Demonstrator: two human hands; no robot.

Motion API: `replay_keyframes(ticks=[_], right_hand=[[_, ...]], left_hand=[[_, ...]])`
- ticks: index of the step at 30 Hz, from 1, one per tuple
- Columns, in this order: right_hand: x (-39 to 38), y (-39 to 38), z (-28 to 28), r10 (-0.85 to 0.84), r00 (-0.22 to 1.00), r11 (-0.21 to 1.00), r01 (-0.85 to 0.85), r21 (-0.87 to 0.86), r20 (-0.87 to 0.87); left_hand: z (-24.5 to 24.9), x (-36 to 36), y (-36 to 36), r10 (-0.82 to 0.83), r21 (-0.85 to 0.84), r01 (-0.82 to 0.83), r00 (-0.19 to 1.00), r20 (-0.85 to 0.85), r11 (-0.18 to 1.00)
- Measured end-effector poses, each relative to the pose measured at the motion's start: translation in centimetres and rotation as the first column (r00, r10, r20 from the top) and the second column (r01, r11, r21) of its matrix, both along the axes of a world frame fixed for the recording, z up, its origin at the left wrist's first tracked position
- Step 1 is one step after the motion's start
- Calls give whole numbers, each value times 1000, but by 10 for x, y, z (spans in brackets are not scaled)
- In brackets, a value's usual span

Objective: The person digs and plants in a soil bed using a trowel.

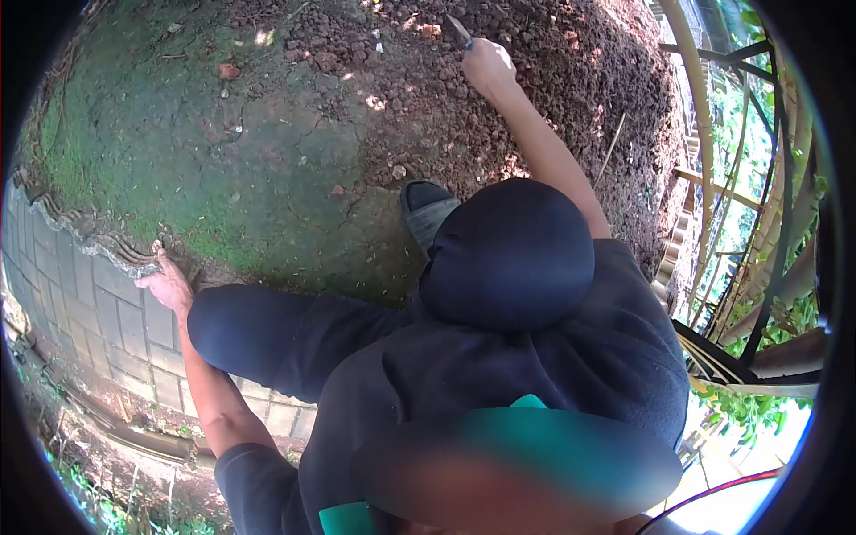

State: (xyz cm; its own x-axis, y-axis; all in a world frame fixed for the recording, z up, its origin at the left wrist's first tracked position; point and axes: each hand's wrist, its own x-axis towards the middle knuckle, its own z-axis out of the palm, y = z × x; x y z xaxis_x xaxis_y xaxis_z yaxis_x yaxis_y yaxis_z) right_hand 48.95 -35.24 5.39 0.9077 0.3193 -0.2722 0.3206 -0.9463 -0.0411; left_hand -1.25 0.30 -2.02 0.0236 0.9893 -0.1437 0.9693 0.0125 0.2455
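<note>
Crouching at the near edge of the mossy patch [285, 178], the person has a small bladed tool [459, 31] in the right hand [490, 68], out over the broken soil [571, 107] to the right of the patch. From where I stand, that grip is closed round the handle, blade pointing away from the body; whether its tip touches the ground, I can't tell. The left hand [167, 283] is at the wavy edging [89, 239] along the patch's left side, fingers partly spread, holding nothing I can make out.

With the right arm reaching so far, I'd say short, low strokes with a firm wrist would give better control than big swings. The left hand is best well off the blade's path, and the shoe [430, 212] by the patch's right edge wants flat, steady footing.
</note>
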Motion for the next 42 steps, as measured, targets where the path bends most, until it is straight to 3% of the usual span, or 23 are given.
replay_keyframes(ticks=[3,6,9,13,17,20,21,22,24,27,30,32,34,36,39,40,41,42], right_hand=[[21,20,-28,-84,995,995,87,-56,58],[76,9,-33,-3,994,995,-8,103,106],[83,-8,-1,-75,982,907,139,398,-172],[35,-11,38,-243,821,738,502,450,-517],[29,-17,5,-295,811,606,567,558,-505],[44,-27,-10,-158,824,576,524,627,-544],[47,-27,5,-216,759,597,601,532,-615],[46,-35,24,-166,721,611,611,504,-673],[32,-51,52,19,728,714,470,519,-685],[4,-58,52,-20,736,537,579,614,-676],[-20,-50,14,-123,753,402,633,662,-646],[-43,-41,-18,-185,833,493,538,684,-522],[-67,-24,-32,-249,857,689,484,539,-452],[-70,-26,-56,6,982,910,73,408,-189],[-23,0,-39,31,994,998,-25,55,-102],[-3,1,-46,-40,996,937,11,350,74],[28,9,-47,10,989,944,-58,324,149],[66,5,-70,57,960,895,-170,412,273]], left_hand=[[8,6,0,26,-31,-27,998,-50,999],[17,13,-7,53,-42,-58,991,-119,997],[11,14,1,47,-21,-49,995,-91,999],[21,18,-3,56,-70,-63,993,-105,996],[17,17,-3,69,-48,-73,994,-83,996],[17,16,-2,64,-51,-70,991,-121,996],[19,17,-2,76,-62,-83,991,-106,995],[19,16,-3,73,-56,-79,992,-104,995],[18,17,-3,77,-38,-80,993,-86,996],[17,15,-3,75,-56,-79,995,-71,995],[9,8,3,59,-34,-62,994,-93,997],[7,6,1,67,-23,-69,995,-76,997],[16,9,0,92,-55,-98,991,-101,994],[16,16,-2,99,-55,-108,984,-147,993],[15,16,-2,90,-43,-97,986,-142,994],[11,13,1,93,-44,-100,985,-142,994],[13,16,1,84,-50,-92,987,-140,995],[16,17,1,81,-56,-90,987,-141,994]])
